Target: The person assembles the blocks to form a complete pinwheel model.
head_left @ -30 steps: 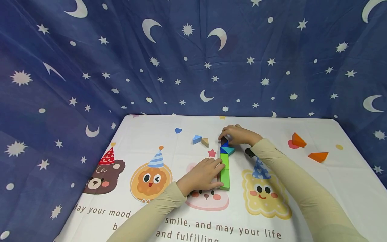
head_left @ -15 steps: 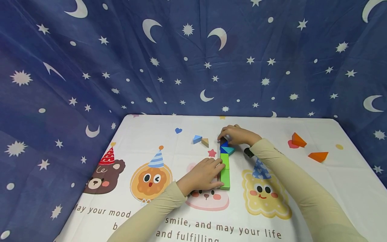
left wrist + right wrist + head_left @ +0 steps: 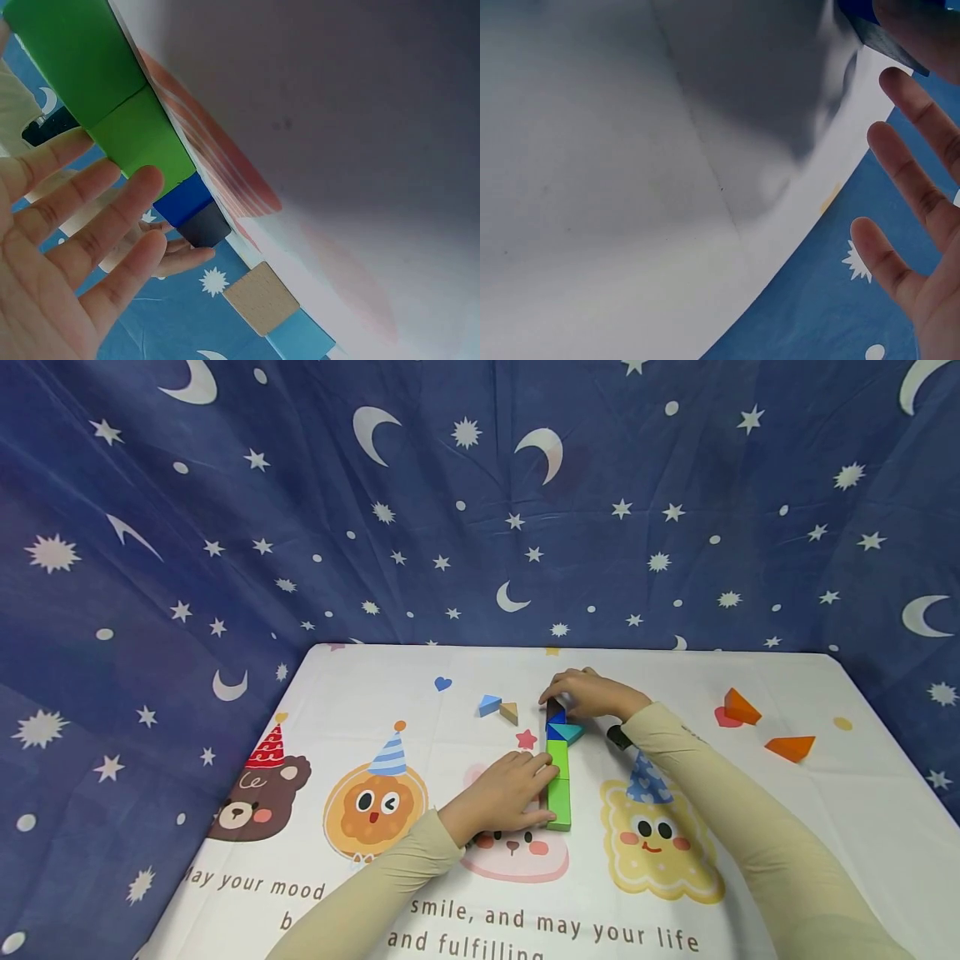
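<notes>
A row of blocks runs away from me in the head view. Two green blocks form its near end, followed by a blue block and a dark block. A teal triangular block juts out to the right of the blue one. My left hand rests along the left side of the green blocks, its fingers extended against them in the left wrist view. At the far end, my right hand pinches the dark block, partly hiding it. Its other fingers are spread in the right wrist view.
Left of the row lie a light blue block and a wooden triangular block. Two orange blocks sit to the right. A printed white cloth covers the table, and a blue starry curtain hangs behind.
Almost nothing differs. My right hand shifts very slightly at the far end of the row, while my left hand stays against the green blocks.
</notes>
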The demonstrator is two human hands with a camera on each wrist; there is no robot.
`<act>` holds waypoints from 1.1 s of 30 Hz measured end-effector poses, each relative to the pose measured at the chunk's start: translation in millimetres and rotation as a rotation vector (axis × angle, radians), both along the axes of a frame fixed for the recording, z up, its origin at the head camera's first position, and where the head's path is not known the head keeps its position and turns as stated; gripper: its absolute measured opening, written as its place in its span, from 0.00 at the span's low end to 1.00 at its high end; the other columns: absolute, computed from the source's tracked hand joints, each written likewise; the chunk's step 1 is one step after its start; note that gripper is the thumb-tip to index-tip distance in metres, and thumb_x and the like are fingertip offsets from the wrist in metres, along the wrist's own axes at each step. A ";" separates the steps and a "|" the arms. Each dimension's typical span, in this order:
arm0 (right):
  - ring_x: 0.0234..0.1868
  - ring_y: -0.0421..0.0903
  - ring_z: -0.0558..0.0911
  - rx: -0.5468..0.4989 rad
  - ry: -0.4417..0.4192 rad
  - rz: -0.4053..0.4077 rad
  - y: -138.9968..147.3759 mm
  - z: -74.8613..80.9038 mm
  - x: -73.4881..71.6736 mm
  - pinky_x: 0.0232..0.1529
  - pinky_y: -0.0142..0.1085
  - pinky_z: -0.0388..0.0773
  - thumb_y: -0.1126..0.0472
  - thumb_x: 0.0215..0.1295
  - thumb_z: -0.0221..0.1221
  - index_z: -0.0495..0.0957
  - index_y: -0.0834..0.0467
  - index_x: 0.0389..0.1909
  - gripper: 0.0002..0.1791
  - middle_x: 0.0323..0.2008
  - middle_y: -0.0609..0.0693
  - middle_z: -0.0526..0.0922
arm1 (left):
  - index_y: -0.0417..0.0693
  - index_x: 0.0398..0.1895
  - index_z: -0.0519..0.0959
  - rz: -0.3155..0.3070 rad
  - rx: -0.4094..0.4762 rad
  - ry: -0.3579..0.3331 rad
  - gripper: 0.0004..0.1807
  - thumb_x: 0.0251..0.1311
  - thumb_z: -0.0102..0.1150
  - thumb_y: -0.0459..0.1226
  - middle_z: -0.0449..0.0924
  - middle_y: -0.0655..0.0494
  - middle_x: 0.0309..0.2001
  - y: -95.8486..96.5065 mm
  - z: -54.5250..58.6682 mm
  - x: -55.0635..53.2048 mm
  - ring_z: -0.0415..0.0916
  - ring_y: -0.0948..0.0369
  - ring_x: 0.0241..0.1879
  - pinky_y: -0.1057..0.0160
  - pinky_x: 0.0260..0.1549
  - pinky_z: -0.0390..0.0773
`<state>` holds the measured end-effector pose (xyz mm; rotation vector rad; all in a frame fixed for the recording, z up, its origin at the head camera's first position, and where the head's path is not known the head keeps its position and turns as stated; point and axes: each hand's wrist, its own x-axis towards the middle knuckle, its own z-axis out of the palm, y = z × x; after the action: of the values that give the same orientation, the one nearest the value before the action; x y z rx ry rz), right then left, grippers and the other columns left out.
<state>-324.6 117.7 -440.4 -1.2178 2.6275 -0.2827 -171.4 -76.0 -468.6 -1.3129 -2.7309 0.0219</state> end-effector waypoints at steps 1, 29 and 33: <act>0.55 0.54 0.75 0.001 0.000 0.000 0.3 0.2 0.0 0.52 0.57 0.67 0.69 0.48 0.67 0.81 0.50 0.50 0.25 0.50 0.51 0.81 | 0.51 0.58 0.68 0.000 0.000 0.000 0.31 0.61 0.47 0.61 0.70 0.56 0.57 0.1 0.1 0.0 0.72 0.60 0.53 0.60 0.59 0.69; 0.57 0.57 0.73 0.033 0.459 0.018 25.9 0.0 19.6 0.57 0.59 0.66 0.56 0.44 0.73 0.74 0.54 0.56 0.34 0.54 0.57 0.77 | 0.51 0.57 0.68 -0.001 0.002 0.014 0.31 0.61 0.47 0.61 0.70 0.56 0.56 0.9 0.5 0.5 0.72 0.59 0.53 0.61 0.58 0.69; 0.57 0.57 0.73 0.054 0.537 -0.002 33.1 -3.5 22.7 0.58 0.60 0.65 0.52 0.43 0.73 0.71 0.56 0.58 0.38 0.54 0.57 0.75 | 0.51 0.58 0.67 0.005 -0.003 0.005 0.31 0.61 0.47 0.61 0.70 0.56 0.57 1.4 -0.2 0.6 0.71 0.59 0.54 0.61 0.59 0.69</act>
<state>-301.8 150.9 -443.9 -1.4338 3.0494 0.1392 -170.7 -74.7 -468.8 -1.3043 -2.7314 0.0302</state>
